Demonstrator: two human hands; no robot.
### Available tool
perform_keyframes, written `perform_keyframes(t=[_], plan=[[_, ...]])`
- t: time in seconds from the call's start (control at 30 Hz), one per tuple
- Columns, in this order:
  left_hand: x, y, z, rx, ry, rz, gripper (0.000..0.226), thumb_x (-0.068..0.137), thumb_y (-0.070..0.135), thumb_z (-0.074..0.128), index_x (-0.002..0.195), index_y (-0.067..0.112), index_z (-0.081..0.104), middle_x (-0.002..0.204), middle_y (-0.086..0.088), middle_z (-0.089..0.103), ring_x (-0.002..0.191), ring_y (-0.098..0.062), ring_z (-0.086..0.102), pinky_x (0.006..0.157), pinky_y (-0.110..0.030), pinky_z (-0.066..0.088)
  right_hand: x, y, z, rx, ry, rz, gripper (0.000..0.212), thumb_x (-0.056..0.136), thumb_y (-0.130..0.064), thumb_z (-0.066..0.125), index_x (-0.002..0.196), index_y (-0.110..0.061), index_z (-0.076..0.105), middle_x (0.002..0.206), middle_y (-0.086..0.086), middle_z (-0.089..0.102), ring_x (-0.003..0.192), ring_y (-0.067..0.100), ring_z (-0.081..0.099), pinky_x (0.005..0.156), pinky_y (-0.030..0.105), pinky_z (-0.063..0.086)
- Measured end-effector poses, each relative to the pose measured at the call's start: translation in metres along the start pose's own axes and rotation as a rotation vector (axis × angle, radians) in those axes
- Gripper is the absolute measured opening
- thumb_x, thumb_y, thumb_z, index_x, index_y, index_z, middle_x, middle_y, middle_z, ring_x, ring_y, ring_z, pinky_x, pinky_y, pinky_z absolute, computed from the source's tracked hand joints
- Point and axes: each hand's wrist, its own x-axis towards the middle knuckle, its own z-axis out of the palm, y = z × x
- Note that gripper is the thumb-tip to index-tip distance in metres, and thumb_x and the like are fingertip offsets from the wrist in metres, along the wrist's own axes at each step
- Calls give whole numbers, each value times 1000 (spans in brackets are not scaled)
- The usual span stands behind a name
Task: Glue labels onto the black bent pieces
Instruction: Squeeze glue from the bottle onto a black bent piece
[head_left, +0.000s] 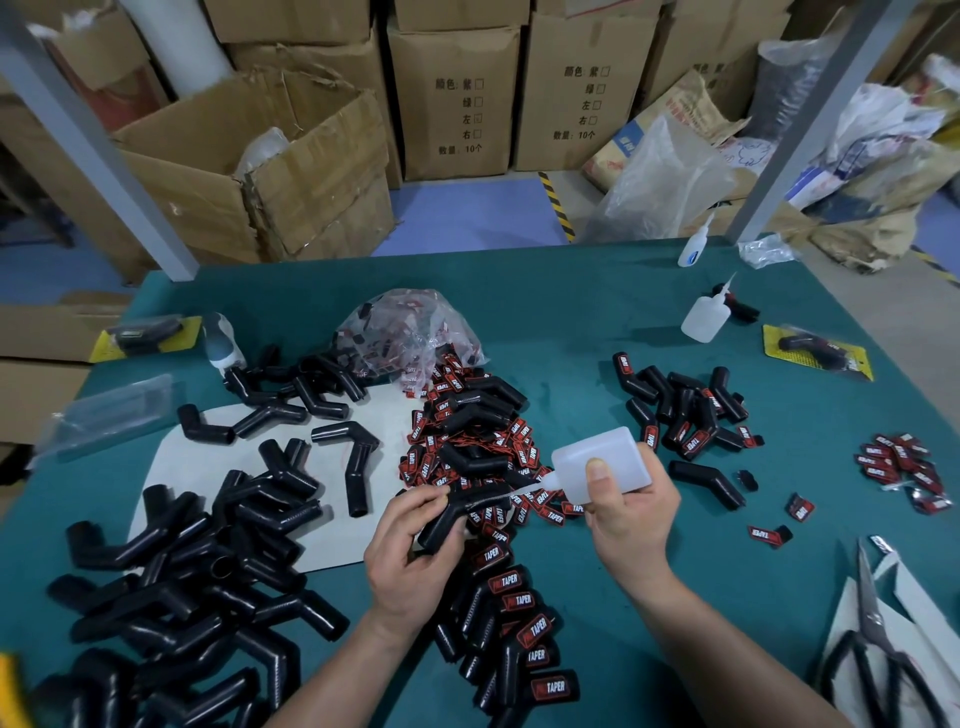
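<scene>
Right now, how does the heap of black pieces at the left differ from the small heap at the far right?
The left heap is bare black; the right heap shows red-and-black labels. The left heap is far bigger and spreads over a white sheet; the right heap lies straight on the green table. Both hold the same black bent tubes.

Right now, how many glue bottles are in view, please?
3 glue bottles: one gripped by the right hand, one on the table's right side, one at the far edge. Others may be hidden.
</scene>
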Motion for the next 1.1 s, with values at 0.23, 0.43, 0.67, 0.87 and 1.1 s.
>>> perform_keyframes(t=[0.23,0.43,0.67,0.87,1.1], plan=[[-1,-1,1,-13,-4,1,24,97,23,72,106,1,70,109,-17,68,111,-13,68,99,-27,54,0,1,0,38,9,50,45,70,-71,74,82,-28,67,65,5,61,61,31,58,50,54,49],[-3,-5,0,-39,-12,6,24,96,20,74,112,4,67,116,-7,68,110,-17,69,99,-28,54,0,1,0,28,10,54,41,71,-69,74,82,-30,67,65,3,61,62,28,58,50,56,49],[-5,-8,0,-45,-10,-16,24,96,20,75,115,7,67,121,-2,68,108,-22,70,98,-32,56,0,1,-1,24,7,36,32,73,-60,74,81,-31,67,65,0,62,61,26,57,51,54,48],[-2,-3,0,-42,-13,-14,25,96,21,74,114,6,67,117,-5,68,108,-20,69,98,-31,55,1,2,0,15,19,25,26,75,-54,72,83,-30,68,67,2,63,63,28,58,52,57,49],[-2,-3,0,-23,-6,-9,22,96,20,73,110,4,70,112,-10,70,109,-17,69,99,-31,56,2,3,-1,-21,31,0,22,76,-52,71,83,-31,67,67,1,63,60,34,58,52,56,50]])
